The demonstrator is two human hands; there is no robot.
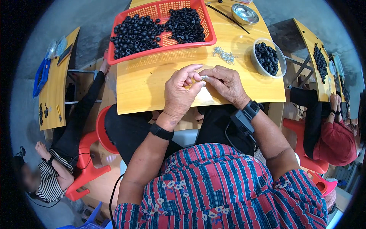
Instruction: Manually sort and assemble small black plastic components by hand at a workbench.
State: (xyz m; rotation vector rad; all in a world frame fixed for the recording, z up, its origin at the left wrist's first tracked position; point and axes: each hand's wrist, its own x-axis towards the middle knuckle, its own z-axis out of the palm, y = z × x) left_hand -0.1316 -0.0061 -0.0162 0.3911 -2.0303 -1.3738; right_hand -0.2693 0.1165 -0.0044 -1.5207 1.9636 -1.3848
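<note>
Over the near edge of the yellow table, both hands meet fingertip to fingertip. My left hand pinches a small silvery metal piece between thumb and fingers. From the other side, my right hand grips the same piece; its exact kind is too small to tell. Just beyond the hands lies a loose pile of small shiny metal pieces. A clear round tub of black ring-like parts stands to the right of my right hand.
A red plastic basket at the far left holds two heaps of black parts. Behind the tub are a metal bowl and a thin black rod. Other people sit at side tables, one on the left, one on the right.
</note>
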